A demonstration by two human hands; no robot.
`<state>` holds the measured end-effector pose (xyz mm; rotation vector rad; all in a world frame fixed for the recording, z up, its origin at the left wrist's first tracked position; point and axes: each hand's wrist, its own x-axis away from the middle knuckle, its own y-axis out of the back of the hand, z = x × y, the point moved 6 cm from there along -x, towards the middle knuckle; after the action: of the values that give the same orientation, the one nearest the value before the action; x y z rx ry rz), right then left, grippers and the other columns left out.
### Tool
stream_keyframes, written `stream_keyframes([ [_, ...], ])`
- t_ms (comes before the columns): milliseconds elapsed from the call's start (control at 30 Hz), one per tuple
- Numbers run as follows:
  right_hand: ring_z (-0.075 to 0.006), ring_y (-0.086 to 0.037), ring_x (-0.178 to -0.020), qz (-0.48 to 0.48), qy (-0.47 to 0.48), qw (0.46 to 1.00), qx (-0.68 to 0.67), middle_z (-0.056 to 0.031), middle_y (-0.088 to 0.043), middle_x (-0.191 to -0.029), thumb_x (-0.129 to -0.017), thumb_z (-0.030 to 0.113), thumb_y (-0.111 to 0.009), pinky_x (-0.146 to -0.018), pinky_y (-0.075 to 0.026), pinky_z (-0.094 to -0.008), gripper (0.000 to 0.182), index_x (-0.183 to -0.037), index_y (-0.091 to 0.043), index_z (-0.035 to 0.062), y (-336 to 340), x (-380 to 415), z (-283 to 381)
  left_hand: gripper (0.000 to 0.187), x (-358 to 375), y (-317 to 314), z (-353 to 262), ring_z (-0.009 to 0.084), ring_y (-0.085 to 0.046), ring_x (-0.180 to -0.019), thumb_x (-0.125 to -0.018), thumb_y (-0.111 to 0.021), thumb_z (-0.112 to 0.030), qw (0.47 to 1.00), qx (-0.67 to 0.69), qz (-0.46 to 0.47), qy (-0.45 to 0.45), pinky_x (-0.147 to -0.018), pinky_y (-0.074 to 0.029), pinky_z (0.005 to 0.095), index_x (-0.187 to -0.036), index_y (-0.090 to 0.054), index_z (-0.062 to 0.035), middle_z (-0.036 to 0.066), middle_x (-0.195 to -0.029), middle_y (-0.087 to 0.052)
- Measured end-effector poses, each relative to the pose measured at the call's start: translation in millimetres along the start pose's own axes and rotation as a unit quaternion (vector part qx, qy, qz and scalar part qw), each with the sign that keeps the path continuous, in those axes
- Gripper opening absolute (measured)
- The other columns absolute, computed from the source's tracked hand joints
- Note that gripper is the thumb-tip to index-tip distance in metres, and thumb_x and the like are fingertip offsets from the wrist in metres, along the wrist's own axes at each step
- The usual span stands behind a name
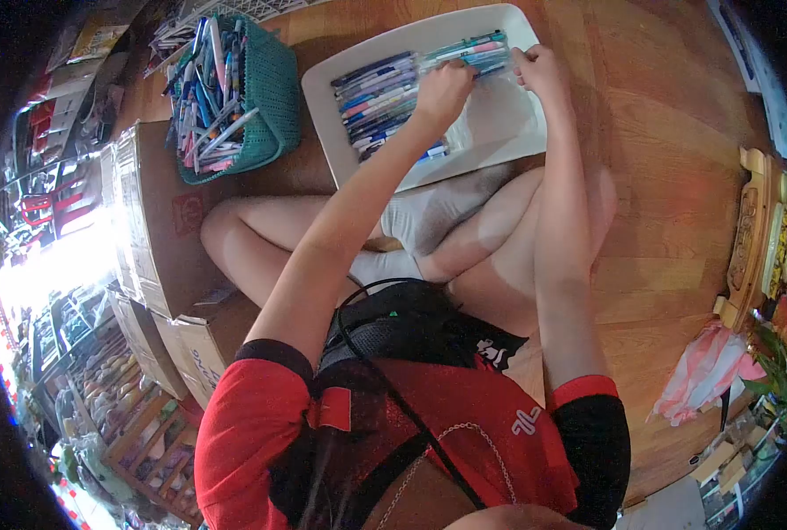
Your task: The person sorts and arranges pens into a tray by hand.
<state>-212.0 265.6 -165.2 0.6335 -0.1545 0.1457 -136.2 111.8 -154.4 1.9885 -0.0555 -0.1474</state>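
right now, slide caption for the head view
Left hand and right hand at coloured pens in white plastic tray, beside pen-filled teal woven basket

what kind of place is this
Probably a room in a home or small shop that doubles as storage: there is a wooden floor, cardboard boxes stand at the left, and a green basket packed with pens sits beside a white tray of more pens.

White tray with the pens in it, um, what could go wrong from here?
The tray sits right in front of the socked feet, so shifting a leg might jolt it. The left hand works close over the pen rows and could knock them crooked. The teal basket is crammed, with pens jutting out at angles, so a bump may spill some.
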Motion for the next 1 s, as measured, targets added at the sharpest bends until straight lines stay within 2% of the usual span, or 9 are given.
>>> stream_keyframes([
  [67,-0.0279,-0.064,-0.061,0.018,-0.012,1.0,0.018,-0.0151,-0.063,-0.064,-0.082,0.033,-0.058,-0.062,-0.05,-0.0381,0.032,-0.078,-0.064,0.0018,-3.2,-7.2,-5.8,0.021,-2.0,-4.7,3.0,0.0302,-0.058,-0.089,-0.075,-0.065,-0.019,0.997,-0.035,-0.039,-0.06,-0.076,-0.05,0.0403,-0.094,-0.066,-0.0077,0.014,-0.094,-0.06],
  [167,-0.0304,-0.065,-0.071,-0.062,0.096,0.992,0.05,-0.0158,-0.066,-0.075,-0.08,0.028,-0.062,-0.068,-0.05,-0.0398,0.023,-0.087,-0.066,0.0066,-10.4,-16.6,-10.3,0.024,-3.2,3.8,-1.4,0.0295,-0.057,-0.092,-0.074,-0.066,-0.018,0.995,-0.065,-0.064,-0.044,-0.076,-0.05,0.0398,-0.096,-0.063,-0.0087,0.011,-0.097,-0.059],
  [267,-0.0315,-0.063,-0.083,-0.019,0.138,0.988,0.065,-0.0153,-0.066,-0.087,-0.076,0.02,-0.066,-0.075,-0.049,-0.0405,0.019,-0.093,-0.067,0.0121,-11.3,-5.0,16.3,0.028,-3.7,9.0,0.3,0.0294,-0.056,-0.094,-0.074,-0.067,-0.017,0.989,-0.052,-0.125,-0.05,-0.077,-0.05,0.0399,-0.1,-0.061,-0.0082,0.009,-0.097,-0.057],
  [367,-0.031,-0.062,-0.088,-0.017,0.175,0.973,0.148,-0.0143,-0.065,-0.09,-0.073,0.013,-0.069,-0.079,-0.049,-0.0402,0.022,-0.095,-0.067,0.0134,-14.3,6.8,27.7,0.026,-5.1,6.0,3.5,0.0293,-0.056,-0.094,-0.073,-0.068,-0.018,0.993,-0.045,-0.096,-0.057,-0.078,-0.05,0.0392,-0.097,-0.062,-0.0069,0.009,-0.097,-0.058],
  [667,-0.0315,-0.061,-0.09,0.003,0.139,0.982,0.131,-0.0126,-0.065,-0.093,-0.073,0.01,-0.069,-0.08,-0.048,-0.04,0.025,-0.098,-0.067,0.0147,-19.0,4.3,23.2,0.029,-6.3,4.8,8.9,0.0303,-0.055,-0.096,-0.073,-0.068,-0.019,0.995,-0.05,-0.062,-0.057,-0.082,-0.048,0.0407,-0.1,-0.062,-0.0082,0.009,-0.1,-0.058],
  [767,-0.0317,-0.062,-0.09,0.012,0.146,0.983,0.109,-0.0131,-0.066,-0.094,-0.074,0.011,-0.067,-0.08,-0.048,-0.0399,0.024,-0.098,-0.067,0.0149,-17.6,5.1,23.1,0.03,3.7,21.3,3.3,0.0296,-0.055,-0.096,-0.074,-0.069,-0.02,0.988,-0.028,-0.136,-0.073,-0.082,-0.046,0.041,-0.101,-0.062,-0.0102,0.008,-0.101,-0.058],
  [833,-0.0316,-0.062,-0.089,0.015,0.127,0.987,0.096,-0.0141,-0.066,-0.094,-0.077,0.011,-0.064,-0.078,-0.049,-0.0387,0.023,-0.1,-0.066,0.0147,-14.2,1.7,21.1,0.031,17.0,50.3,-2.5,0.0289,-0.055,-0.095,-0.074,-0.069,-0.021,0.981,0.018,-0.169,-0.087,-0.081,-0.046,0.0408,-0.103,-0.062,-0.0116,0.008,-0.102,-0.058],
  [900,-0.0205,-0.063,-0.073,0.015,0.17,0.982,0.079,-0.0102,-0.066,-0.08,-0.079,0.016,-0.065,-0.067,-0.049,-0.0327,0.023,-0.101,-0.065,0.0129,-15.3,-4.9,13.6,0.028,40.0,101.9,-11.0,0.0271,-0.057,-0.094,-0.075,-0.07,-0.02,0.974,0.013,-0.201,-0.099,-0.08,-0.046,0.0392,-0.101,-0.063,-0.0123,0.008,-0.101,-0.059],
  [1000,-0.0198,-0.063,-0.074,0.035,0.133,0.989,0.06,-0.0101,-0.066,-0.081,-0.081,0.018,-0.064,-0.068,-0.049,-0.0323,0.021,-0.102,-0.066,0.0134,-17.0,-4.6,17.2,0.023,93.3,209.5,27.7,0.0278,-0.059,-0.093,-0.076,-0.068,-0.017,0.969,-0.025,-0.238,-0.066,-0.081,-0.047,0.0377,-0.099,-0.065,-0.0101,0.008,-0.098,-0.062],
])
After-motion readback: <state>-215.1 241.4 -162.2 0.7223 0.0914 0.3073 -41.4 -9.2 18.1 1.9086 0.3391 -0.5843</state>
